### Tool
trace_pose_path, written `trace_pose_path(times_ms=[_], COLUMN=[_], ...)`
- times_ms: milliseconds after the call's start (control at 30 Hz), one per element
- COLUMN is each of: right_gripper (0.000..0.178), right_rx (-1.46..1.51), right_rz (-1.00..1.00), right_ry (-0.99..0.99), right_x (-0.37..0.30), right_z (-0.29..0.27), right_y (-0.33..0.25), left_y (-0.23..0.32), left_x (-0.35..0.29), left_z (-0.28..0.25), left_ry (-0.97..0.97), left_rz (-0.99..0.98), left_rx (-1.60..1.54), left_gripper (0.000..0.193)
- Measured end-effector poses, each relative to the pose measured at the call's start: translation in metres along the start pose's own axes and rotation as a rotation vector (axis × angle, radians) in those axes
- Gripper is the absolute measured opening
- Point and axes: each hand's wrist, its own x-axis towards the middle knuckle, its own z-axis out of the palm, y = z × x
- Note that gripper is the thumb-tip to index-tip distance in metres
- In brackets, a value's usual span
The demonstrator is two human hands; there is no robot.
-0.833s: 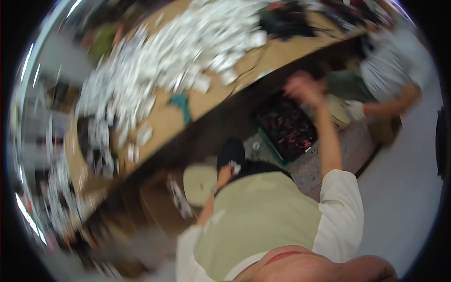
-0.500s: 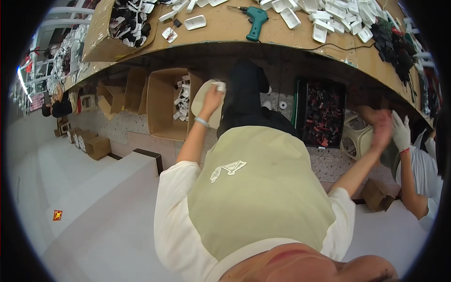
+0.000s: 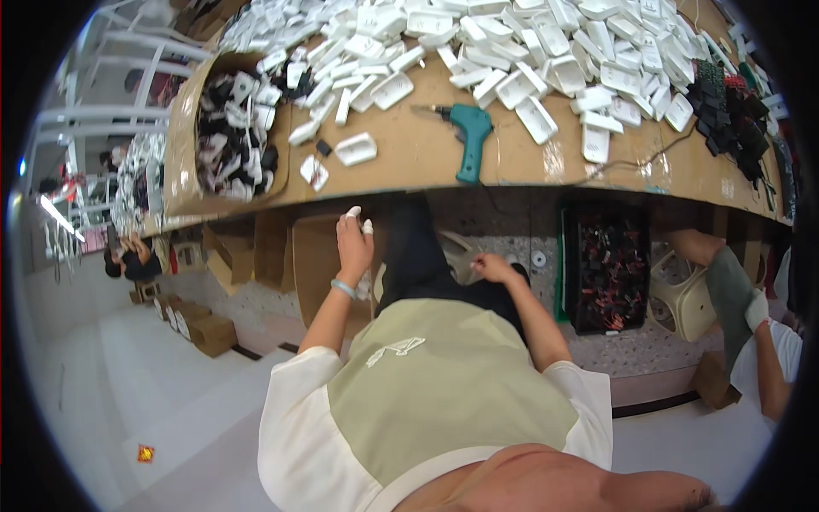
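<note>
The left hand (image 3: 354,247) lies just below the near edge of the table (image 3: 418,166), in front of a cardboard box (image 3: 312,260) on the floor. Its fingers are parted and slightly bent, with no object in their hold; white finger covers (image 3: 368,227) sheathe two of the tips. The right hand (image 3: 495,269) is beside the right thigh, near a beige stool (image 3: 461,253); its fingers are partly curled, and whether they enclose anything cannot be told.

On the table, beyond both hands, a teal soldering gun (image 3: 471,141) lies with its handle toward the near edge and its tip to the left. Left of it rest a single white casing (image 3: 356,149), a small black part (image 3: 323,148) and a small white piece (image 3: 315,173). A large pile of white casings (image 3: 520,60) covers the far side. At left, an open carton (image 3: 181,166) holds black and white parts; at right, dark components (image 3: 725,119) form a heap.

Below the table, to the right, a black crate (image 3: 577,317) contains red and black parts. At far right, a co-worker's gloved hand (image 3: 757,309) rests against a leg.
</note>
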Motion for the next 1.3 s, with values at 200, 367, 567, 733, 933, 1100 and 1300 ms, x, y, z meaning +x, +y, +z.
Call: trace_pose_path(times_ms=[200, 367, 567, 733, 933, 1100, 1300], right_gripper=[0.066, 0.055, 0.050, 0.046, 0.042, 0.032, 0.022], right_rx=[-0.151, 0.188, -0.091, -0.376, -0.728, -0.540, 0.174], right_rz=[0.430, 0.441, 0.194, 0.018, -0.102, 0.277, -0.174], right_ry=[0.035, 0.036, 0.307, 0.574, 0.914, 0.353, 0.880], right_x=[0.149, 0.228, 0.286, 0.301, 0.307, 0.232, 0.031], right_z=[0.118, 0.188, 0.172, 0.142, 0.143, 0.074, -0.068], right_y=[0.015, 0.088, 0.086, 0.086, 0.112, -0.009, -0.262], left_y=[-0.073, -0.093, -0.093, -0.097, -0.094, -0.090, -0.144], left_x=[0.083, 0.090, 0.095, 0.093, 0.104, 0.109, 0.084], left_z=[0.068, 0.095, 0.095, 0.101, 0.109, 0.094, 0.064], left_ry=[0.027, 0.170, 0.238, 0.268, 0.417, 0.329, 0.436], left_rz=[0.371, 0.444, 0.503, 0.508, 0.560, 0.638, 0.533], left_rx=[0.253, 0.054, -0.013, -0.076, -0.042, -0.464, -0.674], left_gripper=[0.057, 0.057, 0.050, 0.045, 0.050, 0.055, 0.049])
